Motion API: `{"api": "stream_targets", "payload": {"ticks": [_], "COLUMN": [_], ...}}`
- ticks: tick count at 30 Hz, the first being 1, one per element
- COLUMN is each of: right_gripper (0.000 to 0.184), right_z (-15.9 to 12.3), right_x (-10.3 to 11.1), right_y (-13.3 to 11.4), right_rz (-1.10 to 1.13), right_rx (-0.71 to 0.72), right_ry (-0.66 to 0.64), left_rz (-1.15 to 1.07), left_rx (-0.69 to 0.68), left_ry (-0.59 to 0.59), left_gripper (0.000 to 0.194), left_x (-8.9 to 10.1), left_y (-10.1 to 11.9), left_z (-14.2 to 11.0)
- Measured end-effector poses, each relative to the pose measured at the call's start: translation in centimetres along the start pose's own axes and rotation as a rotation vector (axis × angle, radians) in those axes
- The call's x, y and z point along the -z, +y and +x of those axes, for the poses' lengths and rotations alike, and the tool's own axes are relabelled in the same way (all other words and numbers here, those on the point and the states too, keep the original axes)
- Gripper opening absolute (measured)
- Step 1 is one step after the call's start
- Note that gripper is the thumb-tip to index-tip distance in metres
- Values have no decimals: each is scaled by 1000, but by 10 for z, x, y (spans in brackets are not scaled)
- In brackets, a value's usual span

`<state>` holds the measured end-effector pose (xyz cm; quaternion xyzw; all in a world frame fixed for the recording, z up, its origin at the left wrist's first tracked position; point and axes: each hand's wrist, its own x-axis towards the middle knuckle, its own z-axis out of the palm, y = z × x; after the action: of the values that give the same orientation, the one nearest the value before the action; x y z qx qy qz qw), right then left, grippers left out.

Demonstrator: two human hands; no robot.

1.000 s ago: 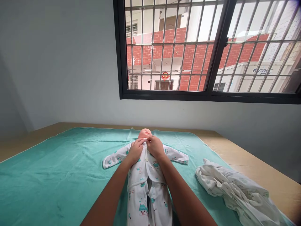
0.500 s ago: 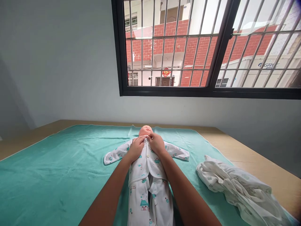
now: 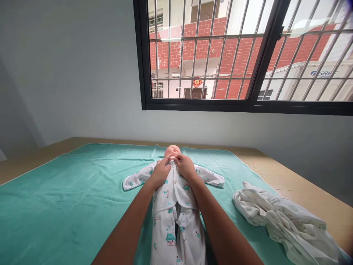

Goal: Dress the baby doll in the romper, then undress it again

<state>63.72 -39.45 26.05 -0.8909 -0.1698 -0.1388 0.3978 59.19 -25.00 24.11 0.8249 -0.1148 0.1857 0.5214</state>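
A baby doll (image 3: 173, 150) lies on its back, its head at the far end. It wears a white printed jacket (image 3: 168, 193), sleeves spread to both sides, and matching white trousers (image 3: 164, 224). My left hand (image 3: 160, 171) is at the left side of the jacket's collar, fingers bent and closed on the cloth. Opposite it, my right hand (image 3: 185, 166) pinches the right side of the collar just below the doll's chin. A small button shows on the jacket's front below my hands. My fingertips partly hide the collar.
A turquoise sheet (image 3: 68, 206) covers most of the wooden table (image 3: 292, 176). Crumpled white printed cloth (image 3: 278, 217) lies at the right, partly over the sheet's edge. Behind the table stand a grey wall (image 3: 110, 121) and a barred window with a black frame (image 3: 193, 105).
The fingers of my left hand have lifted slightly at the collar, nearer the doll's chin. My right hand stays at the collar. The camera view has shifted a little.
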Motion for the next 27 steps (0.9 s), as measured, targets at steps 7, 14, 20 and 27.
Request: {"api": "stream_targets", "payload": {"ticks": [7,14,20,27], "right_gripper": [18,22,20,18], "right_z": [-2,-1,1,2], "right_x": [16,8,4,1], "right_y": [-1,1,4,4], "right_rz": [117,123,89,52], "right_rx": [47,37,45,45], "right_ry": [-138,-61,-27,-25], "left_rz": [15,56,71,87], "left_rx": [31,20,7,11], "left_ry": [34,28,2,-32], "left_gripper": [38,34,37,39], "left_x": [-2,-2,0,2], "left_y": [3,5,9,7], "left_z": [-1,1,0,1]}}
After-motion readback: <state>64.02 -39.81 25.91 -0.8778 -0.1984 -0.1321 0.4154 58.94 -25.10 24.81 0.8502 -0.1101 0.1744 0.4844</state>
